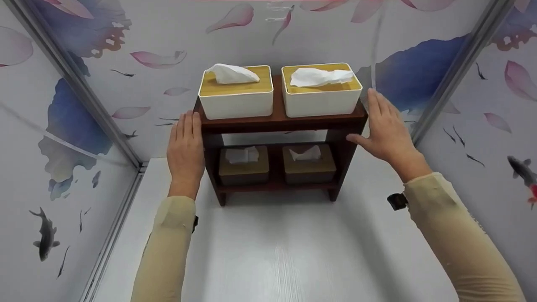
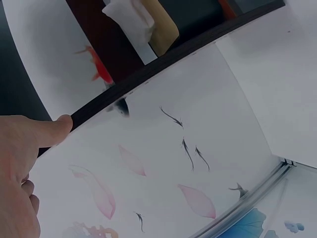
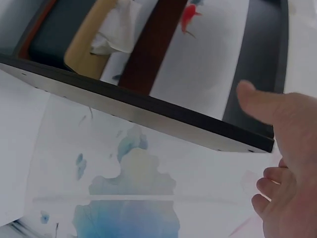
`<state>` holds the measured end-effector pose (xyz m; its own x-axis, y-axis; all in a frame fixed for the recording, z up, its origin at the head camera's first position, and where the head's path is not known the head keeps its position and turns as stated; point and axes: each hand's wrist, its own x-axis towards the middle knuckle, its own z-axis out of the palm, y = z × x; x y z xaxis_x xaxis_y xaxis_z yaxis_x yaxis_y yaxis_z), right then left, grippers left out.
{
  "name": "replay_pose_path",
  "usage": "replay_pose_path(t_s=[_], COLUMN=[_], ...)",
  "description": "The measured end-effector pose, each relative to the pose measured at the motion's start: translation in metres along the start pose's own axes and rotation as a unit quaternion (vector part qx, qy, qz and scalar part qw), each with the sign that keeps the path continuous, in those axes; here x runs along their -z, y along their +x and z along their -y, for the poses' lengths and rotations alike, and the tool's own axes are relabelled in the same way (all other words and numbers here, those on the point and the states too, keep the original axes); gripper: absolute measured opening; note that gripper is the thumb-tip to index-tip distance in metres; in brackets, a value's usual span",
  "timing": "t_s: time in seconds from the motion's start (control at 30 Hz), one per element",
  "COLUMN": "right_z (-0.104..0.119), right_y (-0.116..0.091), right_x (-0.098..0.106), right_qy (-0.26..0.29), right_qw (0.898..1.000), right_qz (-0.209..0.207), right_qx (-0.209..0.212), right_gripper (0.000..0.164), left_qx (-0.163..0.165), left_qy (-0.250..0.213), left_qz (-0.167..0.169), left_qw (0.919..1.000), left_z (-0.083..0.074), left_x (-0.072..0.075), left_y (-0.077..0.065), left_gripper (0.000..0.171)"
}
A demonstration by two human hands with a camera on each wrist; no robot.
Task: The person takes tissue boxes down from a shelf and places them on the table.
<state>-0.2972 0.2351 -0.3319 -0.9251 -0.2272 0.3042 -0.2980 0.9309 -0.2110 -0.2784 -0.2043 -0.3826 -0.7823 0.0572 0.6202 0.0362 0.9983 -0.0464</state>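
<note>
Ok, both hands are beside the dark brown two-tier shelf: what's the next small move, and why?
I'd probably bring the right hand inward against the dark brown shelf: its palm contact isn't clear in any view, while the left hand lies along the opposite side. Two white rectangular tissue boxes stand on top, so an even hold seems safer.

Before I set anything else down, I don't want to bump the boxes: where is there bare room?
The white surface is bare in front of the shelf, between the sleeves. Narrow gaps part the two upper boxes and the two lower boxes. Crowded: where those boxes stand, and the shelf's sides, beside the left hand and right hand.
</note>
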Motion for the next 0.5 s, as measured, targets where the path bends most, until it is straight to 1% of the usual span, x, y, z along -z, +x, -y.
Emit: replay_pose_path(t_s=[0.17, 0.33, 0.5], right_z=[0.005, 0.012, 0.018], right_y=[0.014, 0.032, 0.05], right_x=[0.021, 0.037, 0.05], right_qy=[0.021, 0.036, 0.026], right_qw=[1.0, 0.999, 0.997], right_qz=[0.009, 0.023, 0.057], right_qx=[0.007, 0.027, 0.039], right_gripper=[0.12, 0.118, 0.114], left_qx=[0.005, 0.007, 0.005], left_qy=[0.005, 0.006, 0.006], left_qz=[0.004, -0.003, -0.001], left_qw=[1.0, 1.0, 1.0], left_z=[0.002, 0.001, -0.002], left_x=[0.0, -0.001, -0.002], left_y=[0.0, 0.0, 0.0], left_gripper=[0.066, 0.066, 0.065])
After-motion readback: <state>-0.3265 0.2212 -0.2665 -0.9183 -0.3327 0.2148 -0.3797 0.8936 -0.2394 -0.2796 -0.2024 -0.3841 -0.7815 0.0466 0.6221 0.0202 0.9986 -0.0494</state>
